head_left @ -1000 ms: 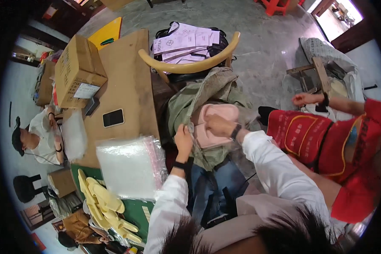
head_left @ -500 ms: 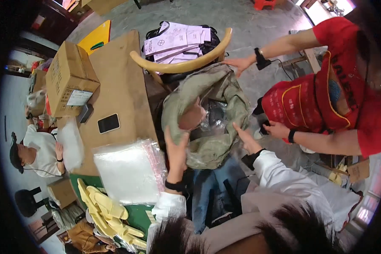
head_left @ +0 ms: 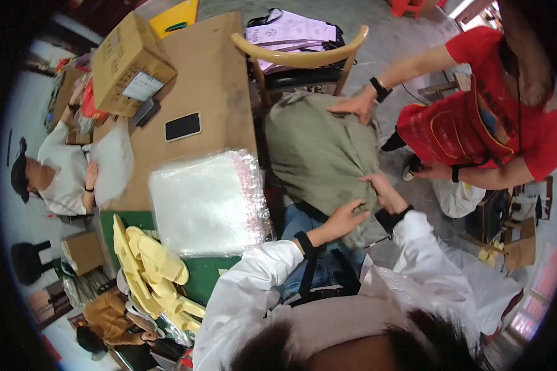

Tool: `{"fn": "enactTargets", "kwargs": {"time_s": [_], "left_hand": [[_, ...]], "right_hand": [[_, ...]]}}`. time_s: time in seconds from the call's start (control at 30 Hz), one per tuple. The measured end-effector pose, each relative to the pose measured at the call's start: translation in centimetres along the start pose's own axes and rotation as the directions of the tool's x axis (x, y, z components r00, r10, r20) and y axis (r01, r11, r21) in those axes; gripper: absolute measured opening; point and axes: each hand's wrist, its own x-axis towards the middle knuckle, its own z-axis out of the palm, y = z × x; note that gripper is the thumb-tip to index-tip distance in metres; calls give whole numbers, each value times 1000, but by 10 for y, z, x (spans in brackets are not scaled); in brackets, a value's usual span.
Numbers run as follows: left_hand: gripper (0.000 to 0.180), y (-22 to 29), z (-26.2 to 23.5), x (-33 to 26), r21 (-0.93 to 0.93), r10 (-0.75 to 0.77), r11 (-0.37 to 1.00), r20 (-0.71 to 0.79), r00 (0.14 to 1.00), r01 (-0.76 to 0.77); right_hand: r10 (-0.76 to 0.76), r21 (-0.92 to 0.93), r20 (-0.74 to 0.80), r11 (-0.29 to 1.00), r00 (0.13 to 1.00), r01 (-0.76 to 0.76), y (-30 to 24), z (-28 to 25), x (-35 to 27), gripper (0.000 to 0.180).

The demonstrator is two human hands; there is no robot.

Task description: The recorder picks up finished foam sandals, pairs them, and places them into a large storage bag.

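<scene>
A large olive-green woven sack (head_left: 319, 148) sits in front of me beside the table, bulging, its contents hidden. My right hand (head_left: 387, 193) has its fingers closed on the gathered fabric at the sack's near right edge. Against the near edge lies my left hand (head_left: 339, 224), its fingers stretched out on the cloth. A co-worker in red rests a hand (head_left: 356, 106) on the sack's far right side.
Left of the sack, a table (head_left: 220, 68) holds a carton (head_left: 127, 68), a phone (head_left: 183, 127), clear plastic bags (head_left: 204, 204) and yellow slippers (head_left: 158, 260). A wooden chair (head_left: 303, 59) bearing lilac printed sheets stands beyond. Another person (head_left: 62, 164) sits at the table's left side.
The sack's open mouth, which faced up, is now turned out of view and its side shows. Both my hands have moved to its near right edge. The co-worker's hand has come onto the sack.
</scene>
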Motion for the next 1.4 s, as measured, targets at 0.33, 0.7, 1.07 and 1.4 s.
{"fn": "enactTargets", "kwargs": {"time_s": [0.33, 0.7, 1.07, 1.4], "left_hand": [[107, 5, 12, 56, -821, -347, 363, 321, 881, 442], [39, -35, 231, 169, 154, 589, 631, 542, 599, -760], [41, 16, 264, 184, -299, 91, 874, 875, 476, 383], [31, -378, -257, 204, 415, 194, 594, -905, 378, 689]], "right_hand": [[-318, 37, -443, 928, 839, 371, 19, -60, -127, 13], [-166, 178, -844, 809, 509, 559, 25, -169, -227, 29], [103, 333, -512, 939, 853, 87, 41, -217, -248, 40], [304, -217, -255, 907, 918, -361, 99, -131, -132, 39]]}}
